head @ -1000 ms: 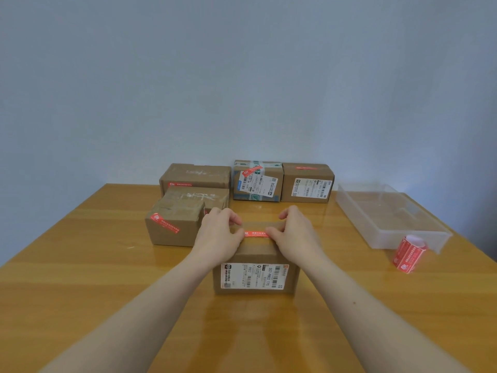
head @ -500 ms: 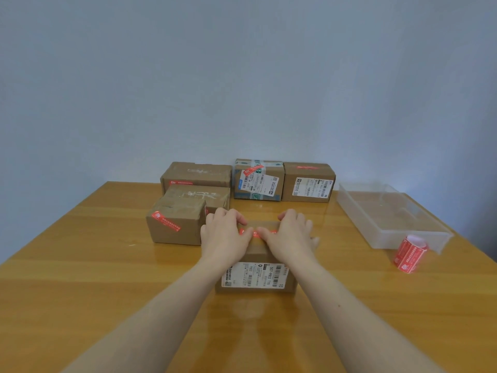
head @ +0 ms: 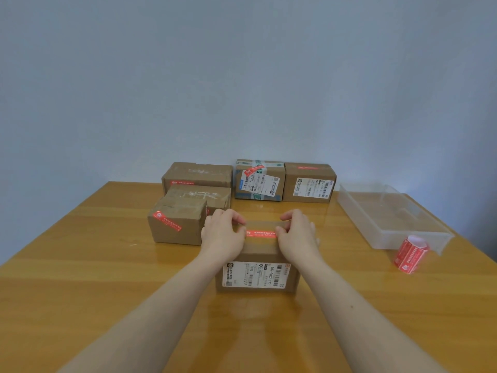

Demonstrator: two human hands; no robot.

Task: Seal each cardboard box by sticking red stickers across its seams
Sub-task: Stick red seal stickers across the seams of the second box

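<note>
A small cardboard box (head: 259,251) with a white shipping label on its near face stands at the middle of the table. A red sticker (head: 261,233) lies flat across its top. My left hand (head: 222,234) grips the box's left top edge, its thumb on the sticker's left end. My right hand (head: 297,234) grips the right top edge, with the thumb on the sticker's right end. The fingers of both hands curl over the far side of the top. A roll of red stickers (head: 410,254) stands on the table at the right.
Behind and to the left sits a box with a red sticker (head: 176,224), and three more boxes (head: 197,175) (head: 259,181) (head: 309,183) line the back by the wall. A clear plastic tray (head: 414,232) lies at the right on the wooden table (head: 107,278).
The sticker, held by its ends a second ago, now lies on the box top. My thumbs met at its middle, then slid apart to its ends.
</note>
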